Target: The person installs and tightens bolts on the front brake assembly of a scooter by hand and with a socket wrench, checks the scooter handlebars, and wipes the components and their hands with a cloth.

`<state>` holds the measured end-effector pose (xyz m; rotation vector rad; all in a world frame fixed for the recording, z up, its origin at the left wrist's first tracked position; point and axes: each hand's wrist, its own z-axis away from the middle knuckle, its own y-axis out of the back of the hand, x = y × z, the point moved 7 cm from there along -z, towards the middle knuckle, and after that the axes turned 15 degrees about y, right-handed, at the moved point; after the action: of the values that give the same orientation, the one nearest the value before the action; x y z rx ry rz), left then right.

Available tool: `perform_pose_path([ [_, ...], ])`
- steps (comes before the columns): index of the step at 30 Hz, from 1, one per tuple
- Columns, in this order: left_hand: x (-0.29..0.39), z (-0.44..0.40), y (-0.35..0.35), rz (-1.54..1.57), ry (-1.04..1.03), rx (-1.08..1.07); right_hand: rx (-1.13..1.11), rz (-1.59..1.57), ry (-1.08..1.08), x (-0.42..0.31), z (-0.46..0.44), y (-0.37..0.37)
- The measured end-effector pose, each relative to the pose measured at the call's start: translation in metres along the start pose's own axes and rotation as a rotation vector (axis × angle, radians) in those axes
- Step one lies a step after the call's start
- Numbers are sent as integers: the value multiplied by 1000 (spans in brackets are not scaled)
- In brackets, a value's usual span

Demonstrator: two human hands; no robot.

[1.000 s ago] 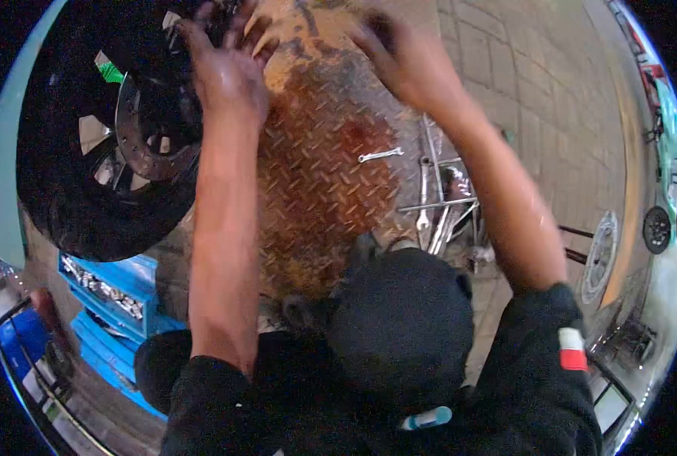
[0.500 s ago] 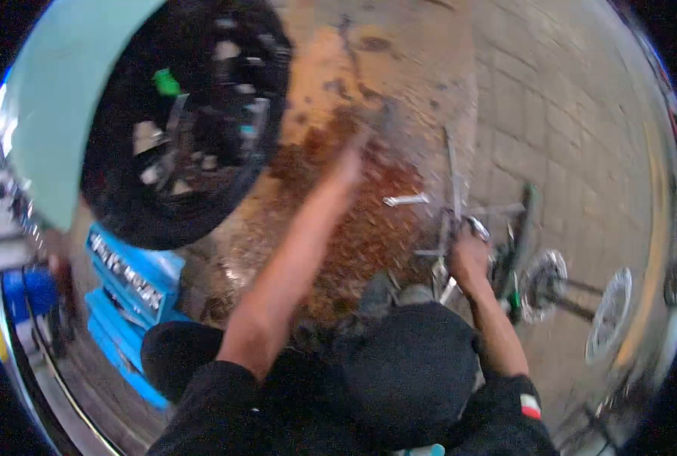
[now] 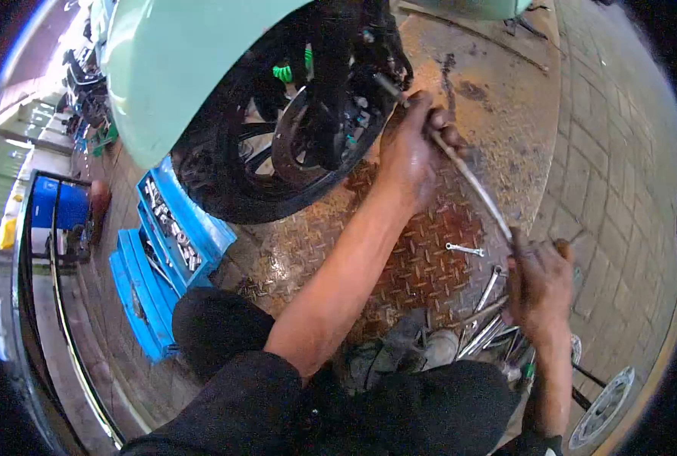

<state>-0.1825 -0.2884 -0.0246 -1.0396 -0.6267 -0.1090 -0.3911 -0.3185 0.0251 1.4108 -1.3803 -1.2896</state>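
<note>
Left hand (image 3: 413,148), right hand (image 3: 540,287), curled round bar (image 3: 475,186)

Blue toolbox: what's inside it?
Inside the blue toolbox, a jumble of silver metal pieces, apparently sockets, is visible. Whatever lies beneath them is covered, and the shadowed parts are too dark to make out.

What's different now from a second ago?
The right hand has come down from near the wheel, reached among the tools, and now holds one end of a rod. The left hand has closed around the rod near its other end, beside the wheel. The small wrench stays on the plate; the toolbox stays open.
</note>
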Motion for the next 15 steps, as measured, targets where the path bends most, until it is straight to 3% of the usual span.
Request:
perform_pose_path([
  [5,38,2,-53,-57,-116,-205,97,165,37,13,-16,57],
  [12,43,0,-62,82,-101,-213,112,271,209,5,-33,95],
  [15,39,-5,-60,111,-74,-241,48,223,159,8,-38,99],
])
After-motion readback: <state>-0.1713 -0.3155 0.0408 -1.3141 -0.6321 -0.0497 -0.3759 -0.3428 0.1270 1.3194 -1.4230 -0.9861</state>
